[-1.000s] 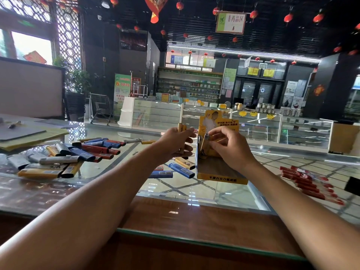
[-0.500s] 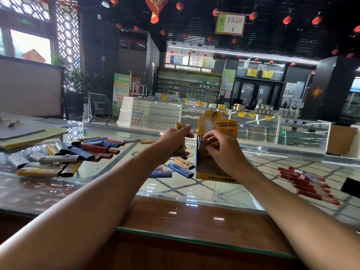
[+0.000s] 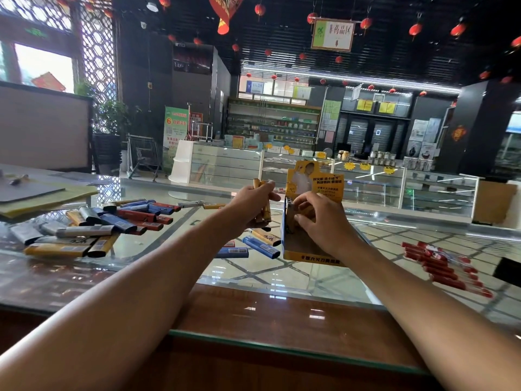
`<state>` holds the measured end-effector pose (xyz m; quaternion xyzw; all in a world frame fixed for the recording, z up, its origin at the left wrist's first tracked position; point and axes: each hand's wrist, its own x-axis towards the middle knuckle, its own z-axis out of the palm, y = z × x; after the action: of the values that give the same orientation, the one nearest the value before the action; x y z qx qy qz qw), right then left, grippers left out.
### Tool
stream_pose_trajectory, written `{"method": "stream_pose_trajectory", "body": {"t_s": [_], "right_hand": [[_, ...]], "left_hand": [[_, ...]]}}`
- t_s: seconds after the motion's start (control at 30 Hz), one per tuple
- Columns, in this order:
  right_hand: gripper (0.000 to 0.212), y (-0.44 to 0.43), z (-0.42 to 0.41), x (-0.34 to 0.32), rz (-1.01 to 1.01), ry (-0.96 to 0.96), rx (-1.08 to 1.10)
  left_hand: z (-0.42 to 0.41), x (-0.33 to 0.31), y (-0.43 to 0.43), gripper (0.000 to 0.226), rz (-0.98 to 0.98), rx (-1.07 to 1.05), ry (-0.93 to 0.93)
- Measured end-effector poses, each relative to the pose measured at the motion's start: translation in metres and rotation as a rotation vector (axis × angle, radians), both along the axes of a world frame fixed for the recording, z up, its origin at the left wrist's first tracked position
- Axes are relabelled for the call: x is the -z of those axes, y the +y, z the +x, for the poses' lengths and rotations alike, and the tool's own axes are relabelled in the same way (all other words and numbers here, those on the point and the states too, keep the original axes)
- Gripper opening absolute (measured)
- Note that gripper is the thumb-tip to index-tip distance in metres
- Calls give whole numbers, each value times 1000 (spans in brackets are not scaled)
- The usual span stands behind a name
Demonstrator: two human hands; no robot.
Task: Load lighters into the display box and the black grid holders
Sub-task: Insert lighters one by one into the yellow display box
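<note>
Yellow cardboard display box [image 3: 313, 258], tall printed back card, on glass counter [image 3: 282, 277]; right hand [image 3: 321, 221] pinches a silver-capped lighter [image 3: 289, 212] upright inside, left hand [image 3: 249, 204] grips yellow lighters [image 3: 266, 214] just beside.

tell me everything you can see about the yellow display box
The display box looks like yellow cardboard with a blue side edge, a tall printed back card and an open tray. It stands upright on the glass counter. The right hand reaches into it, fingers curled on lighters at its back.
</note>
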<state>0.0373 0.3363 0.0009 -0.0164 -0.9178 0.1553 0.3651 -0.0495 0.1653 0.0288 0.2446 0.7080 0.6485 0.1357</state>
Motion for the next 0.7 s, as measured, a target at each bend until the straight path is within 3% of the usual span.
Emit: {"method": "stream_pose_trajectory", "body": {"t_s": [0.43, 0.7], "right_hand": [[32, 2, 3, -3, -26, -13, 6], [27, -7, 12, -13, -207, 110, -102]], "left_hand": [[-6, 4, 1, 38, 12, 12, 68], [-10, 3, 2, 42, 125, 43, 13]]}}
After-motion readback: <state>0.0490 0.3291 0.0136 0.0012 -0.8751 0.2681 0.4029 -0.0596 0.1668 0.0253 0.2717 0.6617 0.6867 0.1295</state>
